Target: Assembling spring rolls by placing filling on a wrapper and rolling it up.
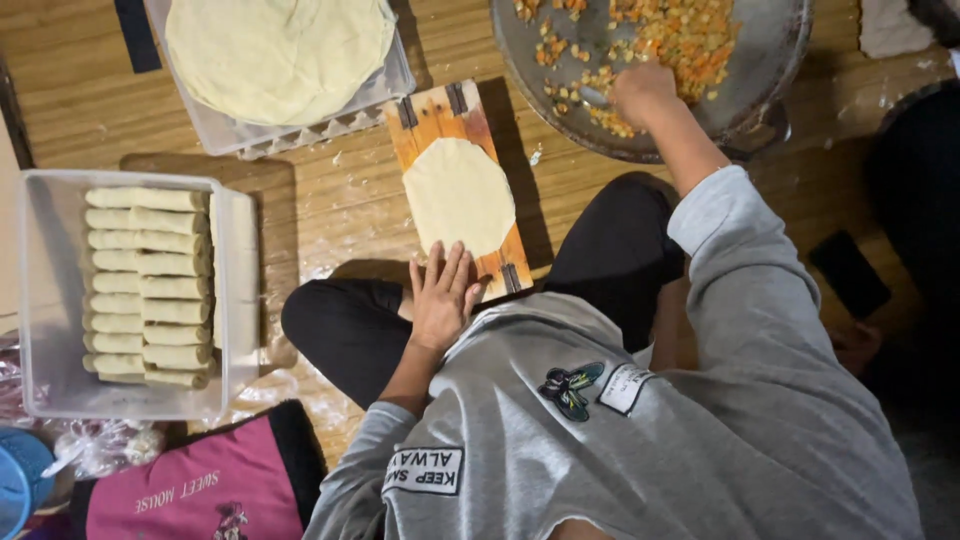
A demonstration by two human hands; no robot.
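Seated on wooden plank floor (330, 200), cross-legged, grey sweatshirt, dark trousers.

Largest first: wide round grey metal pan (770, 60) at 1 o'clock, holding a loose heap of chopped orange-and-yellow filling (680, 35). Right hand (642, 92) reached into pan's near edge, fingers closed around what looks like a spoon handle; metal bowl of the spoon just visible to its left. Grip itself partly hidden, so exact hold not certain.

At 9 o'clock, clear rectangular plastic tub (40, 300) packed with two columns of pale rolled spring rolls (145, 290), a few more stood along the right wall.

At 11 o'clock, clear plastic tray (300, 125) carrying a stack of pale round wrapper sheets (280, 50).

At centre, small orange wooden board (430, 115) with dark metal hinges, lying on floor just beyond the knees. One round pale wrapper (458, 195) laid flat on it, bare of filling.

Left hand (443, 295) open, fingers spread, pressed flat on near end of board, fingertips touching wrapper's lower edge. Hands well apart.

Pink-and-black cloth bag (200, 480) at 7 o'clock; blue round lid (18, 480) beside it.

Step judged: scooping filling for the wrapper waiting on the board. Next move likely calls for a level carry from pan to wrapper, a modest portion set near the wrapper's near edge, left hand holding board steady.
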